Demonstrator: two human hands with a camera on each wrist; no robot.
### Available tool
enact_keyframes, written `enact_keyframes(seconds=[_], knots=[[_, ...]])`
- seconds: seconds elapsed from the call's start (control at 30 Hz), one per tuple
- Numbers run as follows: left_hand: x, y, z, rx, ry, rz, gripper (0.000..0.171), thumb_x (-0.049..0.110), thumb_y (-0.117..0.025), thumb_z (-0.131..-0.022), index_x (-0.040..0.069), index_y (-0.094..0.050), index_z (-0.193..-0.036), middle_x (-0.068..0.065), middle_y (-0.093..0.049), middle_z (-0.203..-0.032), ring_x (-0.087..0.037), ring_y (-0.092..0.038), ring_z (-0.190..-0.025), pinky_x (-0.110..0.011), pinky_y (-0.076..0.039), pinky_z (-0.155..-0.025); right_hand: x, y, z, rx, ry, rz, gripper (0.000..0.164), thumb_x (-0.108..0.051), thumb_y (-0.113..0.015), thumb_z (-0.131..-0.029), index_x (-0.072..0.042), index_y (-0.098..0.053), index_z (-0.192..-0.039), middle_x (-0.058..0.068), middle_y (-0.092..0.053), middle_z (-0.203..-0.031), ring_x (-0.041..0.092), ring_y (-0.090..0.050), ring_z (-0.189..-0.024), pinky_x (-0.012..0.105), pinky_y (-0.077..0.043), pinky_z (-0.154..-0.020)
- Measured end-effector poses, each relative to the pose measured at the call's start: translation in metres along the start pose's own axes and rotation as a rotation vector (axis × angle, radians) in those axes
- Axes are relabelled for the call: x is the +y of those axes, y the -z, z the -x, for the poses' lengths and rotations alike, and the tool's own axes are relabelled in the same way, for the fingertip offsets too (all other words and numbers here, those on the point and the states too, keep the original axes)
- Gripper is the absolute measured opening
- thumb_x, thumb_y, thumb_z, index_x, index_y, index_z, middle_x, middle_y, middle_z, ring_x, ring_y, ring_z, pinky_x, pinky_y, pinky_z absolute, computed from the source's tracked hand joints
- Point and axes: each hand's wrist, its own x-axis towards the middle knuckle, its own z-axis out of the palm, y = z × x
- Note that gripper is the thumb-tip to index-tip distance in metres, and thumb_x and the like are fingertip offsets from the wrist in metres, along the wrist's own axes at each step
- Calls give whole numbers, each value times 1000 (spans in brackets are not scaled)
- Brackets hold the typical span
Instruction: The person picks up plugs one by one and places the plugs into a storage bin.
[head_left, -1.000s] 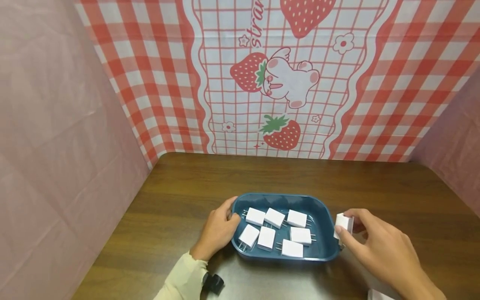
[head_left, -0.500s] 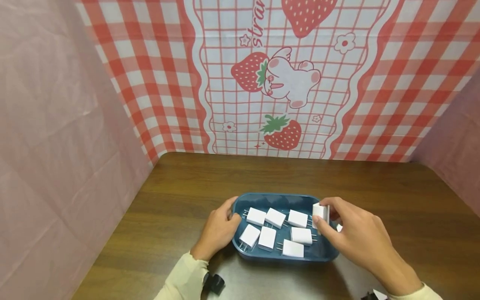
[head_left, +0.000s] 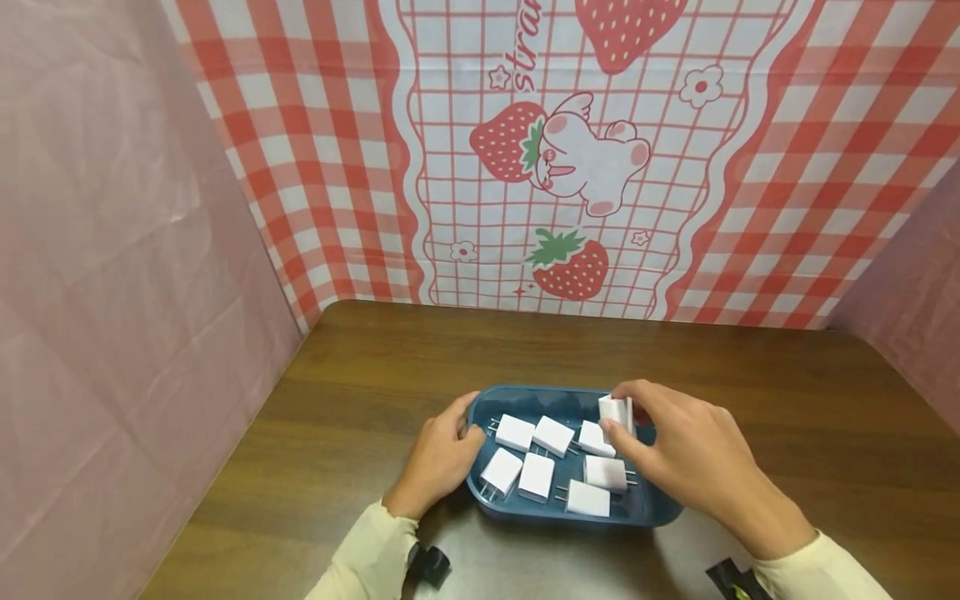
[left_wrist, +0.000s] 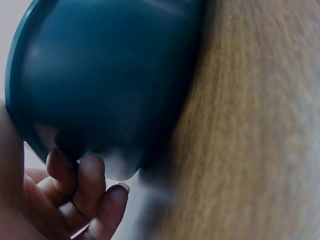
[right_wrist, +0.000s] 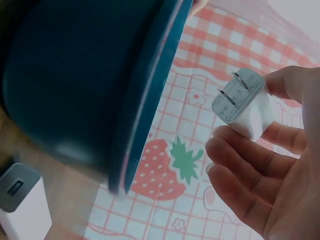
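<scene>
My right hand (head_left: 697, 454) pinches a white USB wall charger (head_left: 613, 410) over the right part of a dark blue plastic bin (head_left: 555, 517). In the right wrist view the two metal prongs of this charger (right_wrist: 252, 110) point away from the palm, beyond the bin's rim. Inside the bin lie several more white chargers (head_left: 536, 477), their prongs facing different ways. At the bin's left end my left hand (head_left: 437, 457) grips the rim, thumb over the edge. The left wrist view shows curled fingers (left_wrist: 90, 182) against the outer wall.
Another white charger (right_wrist: 27, 205), its USB port facing up, shows beside the bin in the right wrist view. The brown wooden table (head_left: 360, 375) ends at a strawberry-patterned cloth (head_left: 540, 167) behind. A pink cloth (head_left: 135, 292) hangs on the left.
My right hand has carried the charger leftward from beside the bin to over its interior. The left hand keeps its grip on the rim.
</scene>
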Motion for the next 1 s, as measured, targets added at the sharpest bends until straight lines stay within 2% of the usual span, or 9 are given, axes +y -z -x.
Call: enact_keyframes(seconds=[0.13,0.3,0.5,0.63,0.77,1.0], knots=[[0,0,0,-3,4,1,53,16,-55,-88,11,-57,-141,4,-51,-65,-14,-54,-67,-34,-43,-70,-4,0,-8,-33,16,6,39,-45,-74,-86,-17,-68,-113,-5,-64,-84,9,-52,-66,26,-42,-53],[0,0,0,-6,11,2,53,16,-55,-89,11,-57,-141,4,-48,-63,-14,-52,-62,-34,-43,-66,-9,-1,-19,-33,65,5,39,-44,-74,-85,-18,-68,-113,-6,-64,-82,8,-52,-66,26,-43,-54],[0,0,1,-7,11,0,52,16,-55,-89,10,-57,-141,4,-52,-65,-14,-54,-67,-34,-43,-69,-14,-1,-32,-31,138,-2,34,-44,-73,-86,-20,-67,-110,-12,-54,-74,5,-45,-59,26,-37,-51],[-1,0,1,-1,7,1,52,15,-55,-89,10,-57,-141,4,-53,-65,-13,-54,-66,-34,-44,-69,-19,-5,-41,-59,183,-16,32,-44,-72,-87,-21,-67,-109,-15,-53,-73,4,-45,-59,25,-37,-50],[-1,0,1,-1,-1,5,52,15,-55,-89,10,-57,-141,4,-53,-66,-12,-54,-64,-33,-44,-68,-23,-12,-50,-131,214,-40,33,-42,-73,-87,-21,-68,-111,-14,-55,-73,4,-47,-60,25,-39,-51],[0,0,-1,-5,3,-4,49,16,-54,-92,10,-57,-141,4,-48,-62,-13,-48,-55,-30,-38,-55,-31,-25,-64,-361,300,-49,33,-44,-70,-90,-22,-68,-115,-13,-63,-83,4,-49,-61,26,-42,-55]])
